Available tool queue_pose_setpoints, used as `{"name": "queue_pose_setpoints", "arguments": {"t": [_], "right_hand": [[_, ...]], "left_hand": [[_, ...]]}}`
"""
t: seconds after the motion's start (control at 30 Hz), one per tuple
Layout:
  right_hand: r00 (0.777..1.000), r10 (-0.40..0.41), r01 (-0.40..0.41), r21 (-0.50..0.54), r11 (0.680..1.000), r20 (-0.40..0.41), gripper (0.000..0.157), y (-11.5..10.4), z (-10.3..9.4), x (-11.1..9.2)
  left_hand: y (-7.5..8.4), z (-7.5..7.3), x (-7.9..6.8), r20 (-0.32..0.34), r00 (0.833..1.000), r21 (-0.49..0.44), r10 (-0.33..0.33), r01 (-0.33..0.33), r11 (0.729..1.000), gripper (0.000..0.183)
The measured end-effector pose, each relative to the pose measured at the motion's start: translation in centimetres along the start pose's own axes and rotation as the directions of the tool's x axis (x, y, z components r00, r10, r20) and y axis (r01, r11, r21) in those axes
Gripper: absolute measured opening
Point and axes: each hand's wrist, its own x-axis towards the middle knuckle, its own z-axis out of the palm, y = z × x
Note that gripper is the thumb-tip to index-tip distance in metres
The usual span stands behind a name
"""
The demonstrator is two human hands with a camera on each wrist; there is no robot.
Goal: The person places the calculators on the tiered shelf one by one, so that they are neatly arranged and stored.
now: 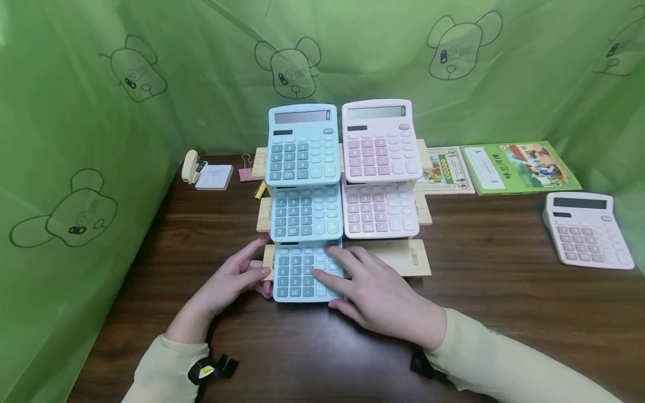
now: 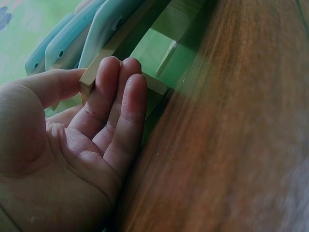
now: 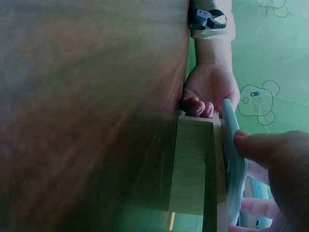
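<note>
A light-blue calculator (image 1: 294, 280) lies on the lowest board of a stepped wooden stand (image 1: 420, 257), left side. My right hand (image 1: 380, 294) rests on it, fingers spread over its keys and thumb at its lower right edge. In the right wrist view the thumb touches the rim of that calculator (image 3: 234, 169). My left hand (image 1: 234, 280) grips the left end of the lowest board; in the left wrist view its thumb and fingers pinch the wooden end (image 2: 89, 79). Higher up stand two more blue calculators (image 1: 302, 145) and two pink ones (image 1: 380, 143), in overlapping rows.
Another pink calculator (image 1: 589, 229) lies at the far right of the brown table (image 1: 484, 280). Behind are a green book (image 1: 524, 168), a printed booklet (image 1: 448, 170), a notepad (image 1: 214, 177), a white stapler-like object (image 1: 190, 167) and a pink binder clip (image 1: 245, 173). Green curtains enclose the table.
</note>
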Motion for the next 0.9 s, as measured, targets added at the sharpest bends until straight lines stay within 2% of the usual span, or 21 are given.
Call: {"name": "queue_pose_setpoints", "arguments": {"t": [0.37, 0.7, 0.9], "right_hand": [[0.999, 0.023, -0.023, -0.013, 1.0, 0.025, 0.058, 0.3, 0.25, 0.17], [1.0, 0.014, -0.014, 0.034, 0.999, -0.007, 0.055, -0.03, 0.03, -0.02], [1.0, -0.001, 0.001, 0.035, 0.999, 0.0, 0.057, -0.45, -0.12, -0.29]], "left_hand": [[-0.24, 0.06, -0.13, -0.013, 1.0, 0.0, -0.004, 0.004, 1.0, 0.066], [-0.16, 0.11, -0.03, -0.002, 1.0, -0.017, 0.015, -0.015, 1.0, 0.067], [-0.07, 0.11, -0.05, -0.004, 1.0, -0.004, 0.016, -0.016, 1.0, 0.067]]}}
